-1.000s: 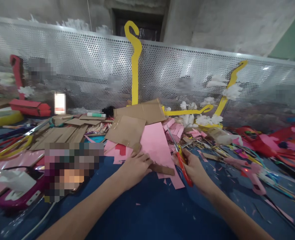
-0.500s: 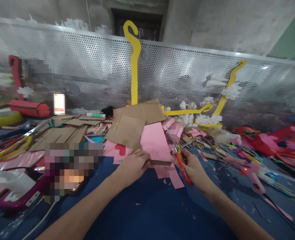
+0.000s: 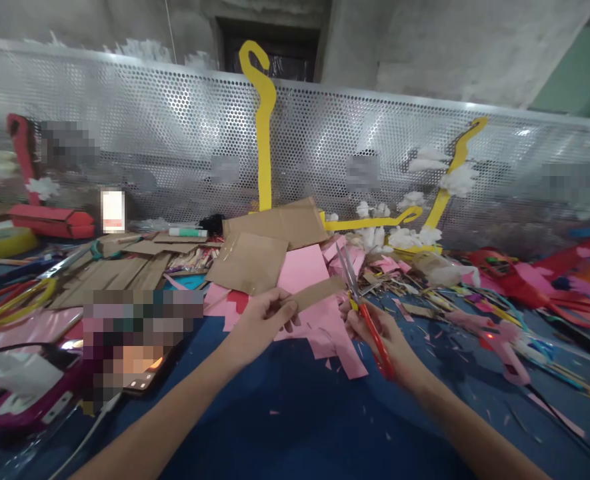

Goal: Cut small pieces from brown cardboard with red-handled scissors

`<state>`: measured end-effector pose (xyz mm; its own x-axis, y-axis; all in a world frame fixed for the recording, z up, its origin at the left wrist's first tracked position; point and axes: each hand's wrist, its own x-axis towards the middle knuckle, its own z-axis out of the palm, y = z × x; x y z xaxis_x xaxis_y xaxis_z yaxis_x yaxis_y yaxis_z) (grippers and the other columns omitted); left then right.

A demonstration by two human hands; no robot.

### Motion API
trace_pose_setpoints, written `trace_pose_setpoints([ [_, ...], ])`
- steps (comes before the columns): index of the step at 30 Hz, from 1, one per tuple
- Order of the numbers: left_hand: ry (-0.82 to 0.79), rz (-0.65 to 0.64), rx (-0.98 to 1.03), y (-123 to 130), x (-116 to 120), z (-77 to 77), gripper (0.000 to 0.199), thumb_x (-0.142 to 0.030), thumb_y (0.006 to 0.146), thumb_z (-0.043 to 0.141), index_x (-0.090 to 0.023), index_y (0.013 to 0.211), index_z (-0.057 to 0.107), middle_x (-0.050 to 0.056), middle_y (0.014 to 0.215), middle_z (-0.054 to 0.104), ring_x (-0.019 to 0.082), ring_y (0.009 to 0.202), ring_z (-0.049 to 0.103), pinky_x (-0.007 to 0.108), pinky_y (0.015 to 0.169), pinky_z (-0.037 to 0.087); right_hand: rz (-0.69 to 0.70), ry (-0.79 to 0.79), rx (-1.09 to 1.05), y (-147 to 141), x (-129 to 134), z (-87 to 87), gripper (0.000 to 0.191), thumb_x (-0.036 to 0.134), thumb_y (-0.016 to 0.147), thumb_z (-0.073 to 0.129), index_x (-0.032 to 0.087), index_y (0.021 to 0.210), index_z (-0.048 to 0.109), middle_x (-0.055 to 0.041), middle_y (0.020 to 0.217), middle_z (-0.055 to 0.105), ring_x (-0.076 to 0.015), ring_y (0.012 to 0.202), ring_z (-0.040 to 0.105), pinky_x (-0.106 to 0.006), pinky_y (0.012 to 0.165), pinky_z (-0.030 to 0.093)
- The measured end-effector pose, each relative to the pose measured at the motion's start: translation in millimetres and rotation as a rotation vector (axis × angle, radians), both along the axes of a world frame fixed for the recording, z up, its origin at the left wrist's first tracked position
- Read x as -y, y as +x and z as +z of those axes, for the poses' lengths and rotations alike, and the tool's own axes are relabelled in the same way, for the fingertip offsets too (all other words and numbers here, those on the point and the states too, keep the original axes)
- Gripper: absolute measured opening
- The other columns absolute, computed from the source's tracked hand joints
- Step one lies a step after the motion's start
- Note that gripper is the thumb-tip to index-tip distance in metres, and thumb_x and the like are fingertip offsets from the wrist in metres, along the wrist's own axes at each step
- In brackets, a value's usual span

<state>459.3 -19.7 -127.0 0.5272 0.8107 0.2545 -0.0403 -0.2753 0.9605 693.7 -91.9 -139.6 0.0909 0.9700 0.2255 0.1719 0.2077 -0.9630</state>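
Note:
Between the fingers and thumb of my left hand (image 3: 269,320) is a narrow brown cardboard strip (image 3: 319,295), tilted up to the right. My right hand (image 3: 375,333) grips scissors with red and yellow handles (image 3: 375,333); their blades point up and stand slightly parted, near the strip's right end. Beneath the strip lies pink paper (image 3: 302,267), with cut pink pieces (image 3: 349,353) towards the front. A square of brown cardboard (image 3: 249,262) rests behind my left hand.
A yellow hooked shape (image 3: 265,133) stands before a perforated metal panel (image 3: 315,140). At the right are a pink glue gun (image 3: 505,347) and red paper (image 3: 495,267). A purple power strip (image 3: 19,407) with a white plug and yellow-handled scissors (image 3: 19,310) lie left.
The cardboard strip has been raised off the pink paper and tilted by my left hand. My right hand has turned the scissors more upright beside it. The view has shifted slightly.

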Motion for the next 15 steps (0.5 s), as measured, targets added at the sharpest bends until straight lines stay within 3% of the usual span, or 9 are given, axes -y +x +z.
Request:
trace_pose_setpoints([
  [4,-0.026,0.024,0.03,1,3,3.9,0.026,-0.039,0.091,0.06,-0.015,0.082,0.063,0.003,0.072,0.065,0.013,0.063,0.058,0.026,0.064,0.046,0.021,-0.004,-0.001,1,0,-4.0,0.04,0.052,0.079,0.074,0.021,0.102,0.063,-0.0012,0.08,0.053,-0.0156,0.071,0.05,-0.027,0.065,0.047],
  [10,-0.097,0.182,0.187,0,1,1.0,0.025,-0.039,0.084,0.07,-0.016,0.084,0.063,-0.003,0.067,0.055,0.009,0.058,0.049,0.021,0.056,0.045,-0.019,-0.03,0.007,-4,2,3.7,0.043,0.056,0.077,0.075,0.021,0.098,0.063,-0.0004,0.074,0.054,-0.0147,0.064,0.049,-0.027,0.059,0.046],
  [15,-0.156,0.264,0.201,-1,4,7.7,0.023,-0.039,0.083,0.071,-0.017,0.086,0.065,0.001,0.075,0.062,0.01,0.064,0.056,0.02,0.058,0.05,-0.032,-0.04,0.006,-7,4,6.3,0.048,0.06,0.07,0.078,0.023,0.096,0.064,-0.0038,0.085,0.062,-0.0173,0.072,0.058,-0.028,0.066,0.051],
])
